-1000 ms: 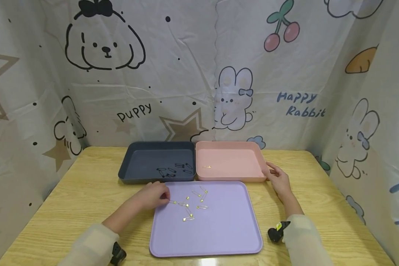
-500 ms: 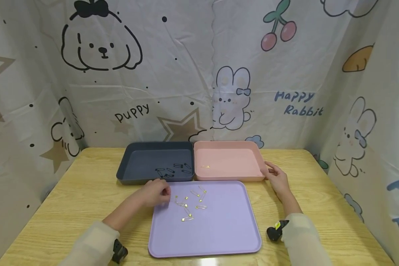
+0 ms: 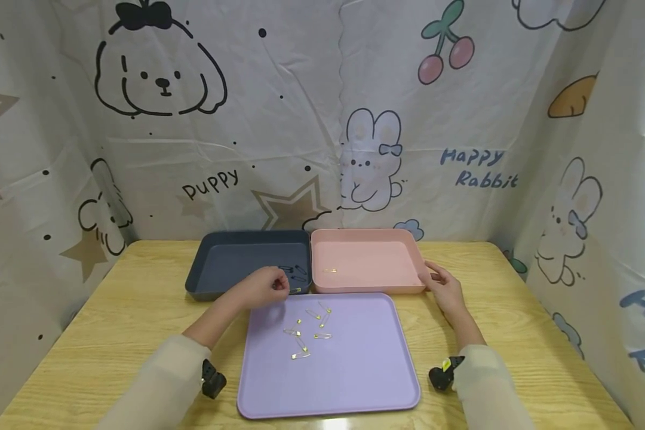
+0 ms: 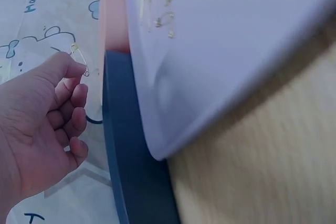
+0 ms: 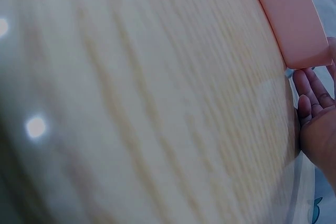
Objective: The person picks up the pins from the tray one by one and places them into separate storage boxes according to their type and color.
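My left hand [image 3: 269,285] is over the front edge of the dark blue tray [image 3: 215,251], thumb and forefinger pinching a gold safety pin [image 4: 80,59]. The other fingers of that hand curl loosely in the left wrist view. Several black safety pins [image 3: 299,270] lie in the dark tray, some hidden by the hand. On the purple tray [image 3: 355,376] lie several gold safety pins [image 3: 323,336]. My right hand [image 3: 445,292] grips the right front corner of the pink tray [image 3: 376,260], thumb at its rim. A gold safety pin [image 3: 330,270] lies inside the pink tray.
The dark and pink trays stand side by side behind the purple one on a wooden table [image 3: 140,298]. A printed curtain [image 3: 279,131] hangs behind the table and along both sides. A black wrist camera [image 3: 445,373] sits on the right sleeve.
My left hand has lifted a gold safety pin from the purple tray's left side and moved it back and right, over the dark tray's front edge. The right hand stays at the pink tray.
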`<state>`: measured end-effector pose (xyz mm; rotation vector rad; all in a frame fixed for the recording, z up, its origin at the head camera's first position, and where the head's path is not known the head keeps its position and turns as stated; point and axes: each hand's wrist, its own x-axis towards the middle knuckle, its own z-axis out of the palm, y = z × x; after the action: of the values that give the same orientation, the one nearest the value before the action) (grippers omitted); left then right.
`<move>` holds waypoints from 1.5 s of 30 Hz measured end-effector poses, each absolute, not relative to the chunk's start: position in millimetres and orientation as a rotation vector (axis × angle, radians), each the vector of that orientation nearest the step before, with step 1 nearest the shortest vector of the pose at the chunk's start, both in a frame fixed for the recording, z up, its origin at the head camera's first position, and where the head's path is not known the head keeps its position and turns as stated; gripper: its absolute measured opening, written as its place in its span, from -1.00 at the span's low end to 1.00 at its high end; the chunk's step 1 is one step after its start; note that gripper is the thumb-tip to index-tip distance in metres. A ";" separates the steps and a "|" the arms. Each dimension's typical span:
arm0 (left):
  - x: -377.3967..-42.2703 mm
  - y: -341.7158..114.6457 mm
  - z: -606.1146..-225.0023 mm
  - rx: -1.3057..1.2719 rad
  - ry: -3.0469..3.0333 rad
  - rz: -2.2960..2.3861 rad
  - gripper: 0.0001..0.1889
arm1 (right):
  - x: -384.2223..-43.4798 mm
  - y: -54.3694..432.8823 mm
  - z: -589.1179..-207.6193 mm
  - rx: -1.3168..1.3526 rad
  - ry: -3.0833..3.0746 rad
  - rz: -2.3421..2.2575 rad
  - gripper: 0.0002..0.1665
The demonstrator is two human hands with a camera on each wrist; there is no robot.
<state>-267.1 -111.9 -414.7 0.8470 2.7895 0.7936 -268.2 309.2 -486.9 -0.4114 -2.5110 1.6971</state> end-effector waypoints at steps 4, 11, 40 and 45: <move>-274.7 -100.8 -409.5 0.834 2.787 0.814 -0.95 | -269.1 308.6 -485.7 -0.419 -2.503 1.708 -0.28; -286.3 -78.0 -404.1 0.786 2.786 0.809 -0.94 | -268.6 309.3 -486.0 -0.413 -2.504 1.721 -0.28; -313.7 -17.0 -411.7 0.671 2.748 0.997 -0.95 | -268.6 312.2 -491.7 -0.372 -2.467 1.722 -0.31; -315.6 -5.8 -417.8 0.686 2.755 1.038 -0.94 | -267.8 311.9 -490.7 -0.366 -2.464 1.718 -0.31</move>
<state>-315.6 -5.8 -417.8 0.6859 2.7548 1.0385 -267.8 311.9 -490.7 -0.3659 -2.4642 1.7180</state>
